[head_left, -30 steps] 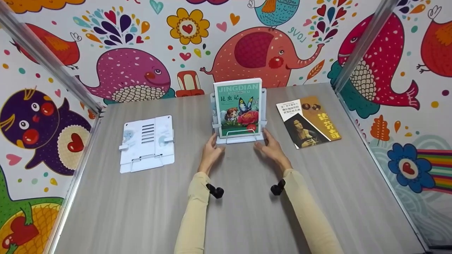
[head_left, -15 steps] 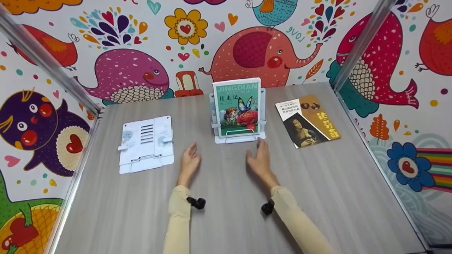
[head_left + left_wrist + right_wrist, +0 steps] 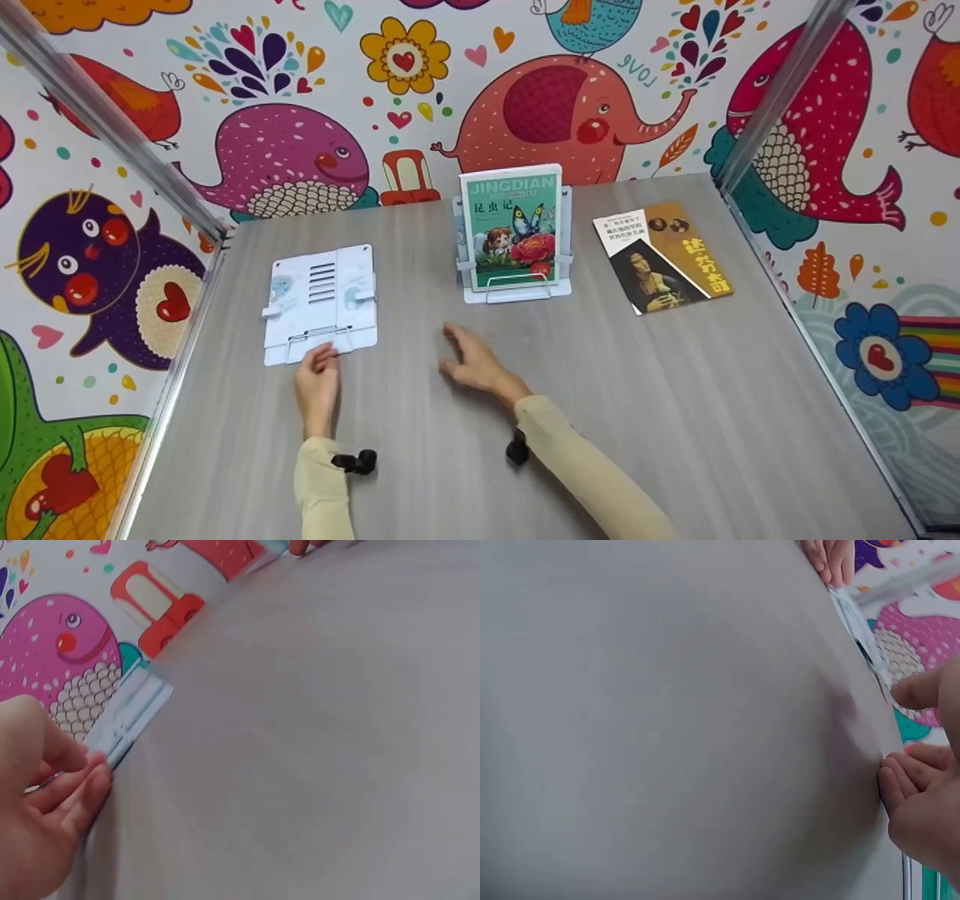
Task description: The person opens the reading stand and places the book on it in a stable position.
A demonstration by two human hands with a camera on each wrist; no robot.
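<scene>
Left hand (image 3: 316, 386): at the near edge of the flat stand (image 3: 300, 296), left on the table (image 3: 427, 465). Fingers relaxed and slightly bent, tips over the near edge beside the wire rest (image 3: 319, 335); grip not closed. Whether the tips touch the edge, cannot tell. Left wrist view: thumb and fingers apart, stand just past the tips.

Right hand (image 3: 480, 367): over the middle of the table, grip loose, holding nothing. Thumb apart from the fingers, which point left and far. It is nearer than the upright stand (image 3: 566, 232) and apart from it.

Flat stand: white with pale blue print, lying down; a row of dark slots (image 3: 322, 281) in its middle, a small clip at each side.

Upright stand: far middle, raised. Holds the green book (image 3: 514, 202), which leans back with its cover facing near; a wire crosses the front of its lower edge, clips at both sides.

Brown book (image 3: 671, 259): flat, right of the upright stand, set at an angle, portrait on its cover.

Sleeves (image 3: 324, 487) pale yellow, a black device (image 3: 356, 461) at each wrist. Far wall (image 3: 405, 142): cartoon animals.
</scene>
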